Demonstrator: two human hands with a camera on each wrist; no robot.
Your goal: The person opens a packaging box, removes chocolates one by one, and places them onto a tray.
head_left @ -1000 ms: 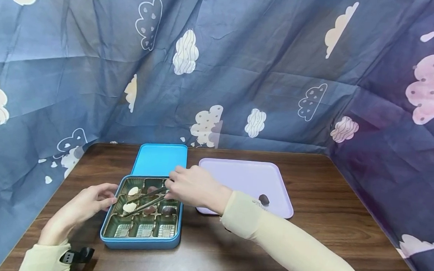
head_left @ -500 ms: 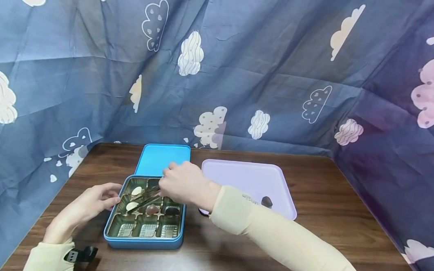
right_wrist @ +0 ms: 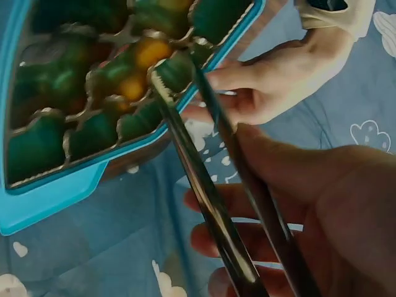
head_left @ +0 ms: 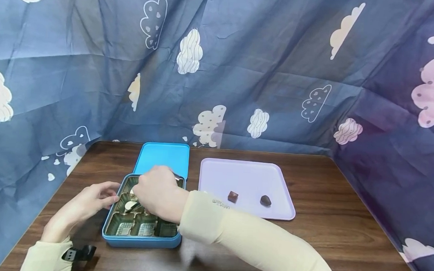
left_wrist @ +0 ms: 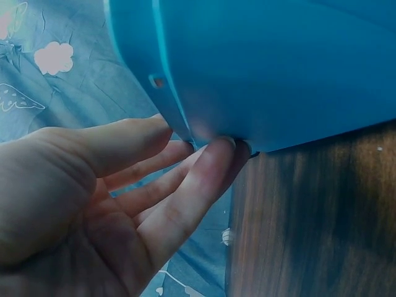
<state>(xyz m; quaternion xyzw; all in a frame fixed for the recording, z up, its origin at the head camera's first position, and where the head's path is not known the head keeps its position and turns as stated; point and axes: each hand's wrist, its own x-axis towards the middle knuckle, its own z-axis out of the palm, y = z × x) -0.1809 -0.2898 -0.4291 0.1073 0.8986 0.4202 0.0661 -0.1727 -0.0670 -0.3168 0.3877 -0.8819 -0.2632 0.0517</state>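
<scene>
A blue box [head_left: 141, 242] holds a gold insert [head_left: 145, 225] of several compartments. My right hand [head_left: 159, 193] is over the box and grips metal tongs [right_wrist: 213, 216], thumb on one arm, fingers by the other. Their tips are apart, low at a compartment in the right wrist view. In the head view one tip meets a white oval chocolate [head_left: 129, 206]; another white piece shows partly by the knuckles. The hand hides most of the middle and back compartments. My left hand [head_left: 95, 200] touches the box's left side, thumb near the rim, fingers [left_wrist: 179, 210] nearly straight along the wall.
A lilac tray [head_left: 244, 169] to the right bears a square brown chocolate [head_left: 232, 196] and a dark rounded chocolate [head_left: 265, 201]. Behind the box lies its bright blue lid [head_left: 164, 154]. All stand on a brown wooden table [head_left: 319, 222], with a cloud-patterned curtain [head_left: 279, 73] around it.
My right hand has moved left and forward over the box with the tongs, covering more compartments. The square brown chocolate on the tray has come into view from behind the sleeve. The left hand stays put.
</scene>
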